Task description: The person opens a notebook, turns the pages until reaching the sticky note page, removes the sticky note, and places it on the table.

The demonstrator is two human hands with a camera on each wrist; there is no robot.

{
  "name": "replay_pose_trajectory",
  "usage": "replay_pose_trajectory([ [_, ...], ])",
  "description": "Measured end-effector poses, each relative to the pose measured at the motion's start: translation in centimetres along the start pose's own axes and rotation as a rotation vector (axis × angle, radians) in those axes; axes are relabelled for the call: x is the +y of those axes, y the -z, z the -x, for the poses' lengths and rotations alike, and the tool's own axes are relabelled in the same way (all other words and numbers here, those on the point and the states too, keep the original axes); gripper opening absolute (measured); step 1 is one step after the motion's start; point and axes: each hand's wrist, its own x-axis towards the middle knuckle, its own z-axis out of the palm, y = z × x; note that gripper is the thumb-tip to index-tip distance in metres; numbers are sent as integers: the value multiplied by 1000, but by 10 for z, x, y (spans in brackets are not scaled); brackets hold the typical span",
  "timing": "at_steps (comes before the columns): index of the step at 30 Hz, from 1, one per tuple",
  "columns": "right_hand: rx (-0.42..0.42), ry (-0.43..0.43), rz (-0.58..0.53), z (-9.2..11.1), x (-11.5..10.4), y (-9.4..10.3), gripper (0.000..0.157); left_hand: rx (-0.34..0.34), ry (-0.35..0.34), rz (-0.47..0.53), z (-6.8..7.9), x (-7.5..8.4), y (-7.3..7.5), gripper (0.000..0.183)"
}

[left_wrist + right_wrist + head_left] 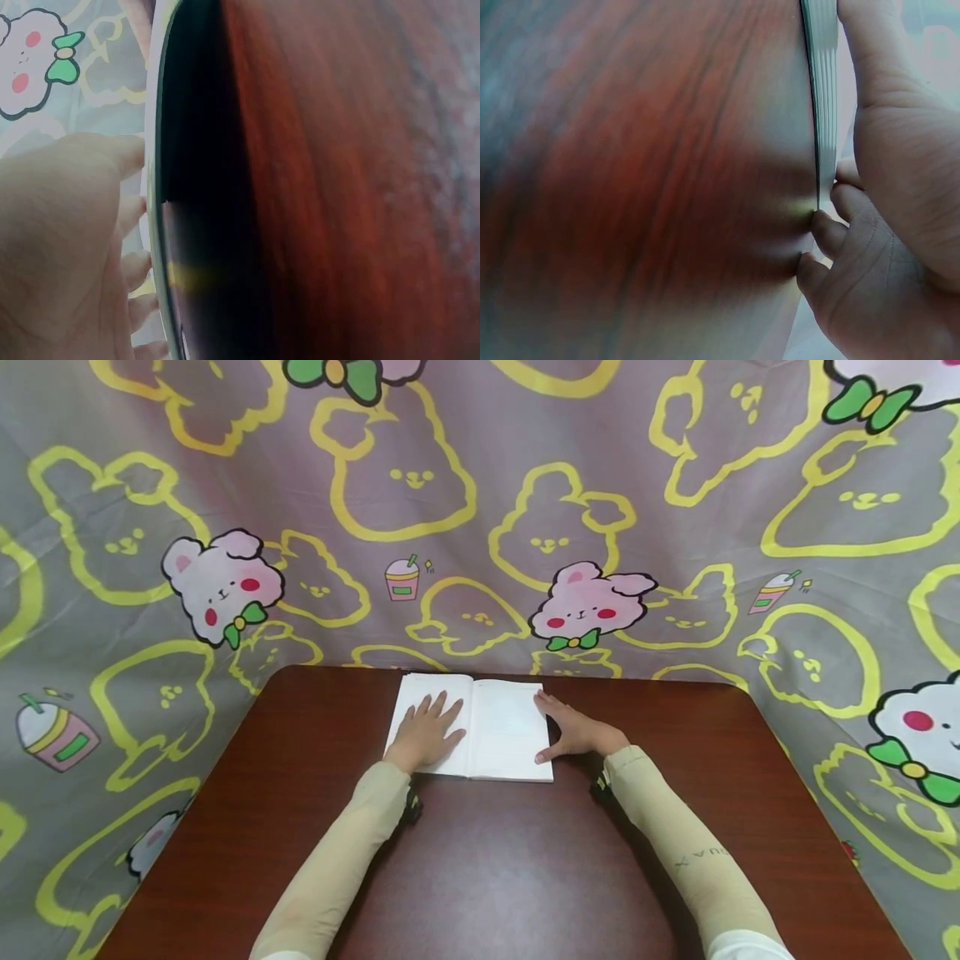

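The book (510, 735) is laid open near the table's (525, 877) far edge. Its left side is covered by the flat, spread left hand (427, 737), apparently so it is kept down; nothing is grasped. The right edge is touched, ungripped, by the extended right hand (576, 731), perhaps for steadying. Any print is too faint to be read.

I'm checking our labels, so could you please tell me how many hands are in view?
2: the left hand rests on the left side of the open book, and the right hand touches the book's right edge. No others show.
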Motion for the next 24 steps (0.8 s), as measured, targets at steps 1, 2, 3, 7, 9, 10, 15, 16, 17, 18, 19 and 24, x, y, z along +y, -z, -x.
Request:
replay_pose_trajectory([
  [1, 0, 1, -1, 0, 0, 0, 129, -7, 3, 13, -1, -1, -1, 63],
  [2, -1, 1, -1, 1, 0, 0, 129, -15, 7, 26, -2, -2, -3, 63],
  [3, -1, 0, 0, 1, 1, 0, 129, -25, 11, 33, -3, -3, -5, 64],
  [7, -3, -7, 12, 2, 2, 1, 129, -69, 33, 85, -4, -7, -11, 64],
  [9, -3, -10, 20, 1, 2, 1, 129, -86, 36, 102, -5, -9, -13, 65],
  [10, -3, -11, 22, 1, 2, 1, 129, -89, 36, 111, -5, -10, -13, 65],
  [15, 2, -3, 29, 1, 0, 2, 128, -113, 39, 134, -9, -15, -20, 66],
  [16, 2, 0, 28, 2, -1, 2, 128, -123, 44, 138, -11, -16, -22, 67],
  [17, 2, 1, 27, 2, -1, 2, 128, -128, 48, 142, -12, -17, -24, 67],
  [18, -2, -4, 27, 2, -2, 2, 129, -134, 56, 140, -14, -19, -27, 67],
  [19, -1, 0, 27, 2, -2, 2, 128, -136, 61, 143, -14, -19, -29, 67],
  [24, -12, -20, 25, 1, -4, 1, 129, -130, 70, 156, -13, -19, -31, 67],
])
